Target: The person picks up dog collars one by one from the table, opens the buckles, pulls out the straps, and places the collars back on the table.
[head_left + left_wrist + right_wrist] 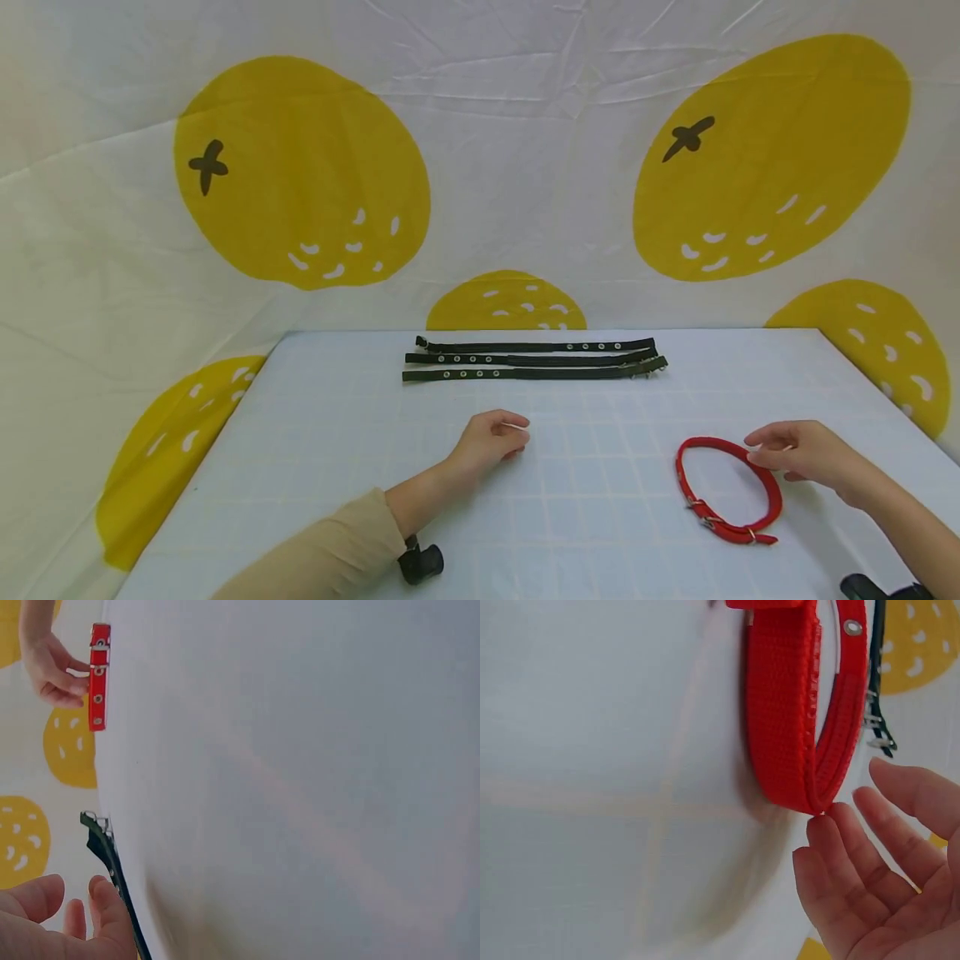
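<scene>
In the head view, the left forearm is reaching from the near left, its beige sleeve (330,542) ending short of the wrist. The left hand (489,443) is hovering or resting mid-table, which I cannot tell; its fingers are bending loosely toward the right and holding nothing. Three dark straps (525,361) are lying side by side at the far edge of the white table (300,467). The right forearm is coming in from the near right and pointing far and left. The right hand (810,457) is leaning over the right side of a red collar (775,500), which is forming a ring on the right of the table, its buckle side facing near.

In the left wrist view, the left hand is showing its thumb and fingers spread apart around air, with the dark straps lying beyond. The right hand is hanging beside the red collar.

In the right wrist view, the right hand is extending its fingers, slightly bent and well parted, gripping nothing. Its fingertips are sitting right at the collar's edge; whether they are touching it, I cannot tell. The red band is standing on its edge, an eyelet (852,628) showing.
</scene>
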`<action>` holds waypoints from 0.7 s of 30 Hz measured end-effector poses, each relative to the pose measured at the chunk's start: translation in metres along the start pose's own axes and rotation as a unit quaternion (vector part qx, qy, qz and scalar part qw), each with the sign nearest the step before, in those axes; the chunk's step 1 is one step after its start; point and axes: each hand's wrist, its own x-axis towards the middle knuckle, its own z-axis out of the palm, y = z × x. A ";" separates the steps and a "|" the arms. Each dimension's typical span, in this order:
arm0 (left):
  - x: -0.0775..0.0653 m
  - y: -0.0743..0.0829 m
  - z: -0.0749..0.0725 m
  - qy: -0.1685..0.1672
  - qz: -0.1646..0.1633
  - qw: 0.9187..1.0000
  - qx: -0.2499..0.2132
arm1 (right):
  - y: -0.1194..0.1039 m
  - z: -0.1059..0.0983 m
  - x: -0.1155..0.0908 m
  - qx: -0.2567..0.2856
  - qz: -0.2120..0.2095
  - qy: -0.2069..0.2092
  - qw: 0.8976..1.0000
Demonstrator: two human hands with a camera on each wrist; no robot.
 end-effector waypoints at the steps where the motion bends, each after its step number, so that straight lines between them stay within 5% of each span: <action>1: 0.001 -0.001 0.003 -0.002 -0.001 1.000 -0.001 | 0.002 0.001 -0.001 0.001 0.005 0.001 1.000; 8: 0.011 0.003 0.021 -0.007 0.019 1.000 0.018 | 0.012 0.010 -0.005 0.012 0.022 0.009 1.000; 15: 0.023 0.010 0.051 -0.070 0.026 0.995 0.068 | 0.019 0.018 -0.003 0.008 0.028 0.016 0.999; 21: 0.032 0.023 0.083 -0.092 0.040 0.990 0.099 | 0.020 0.020 -0.002 -0.013 0.025 0.025 0.999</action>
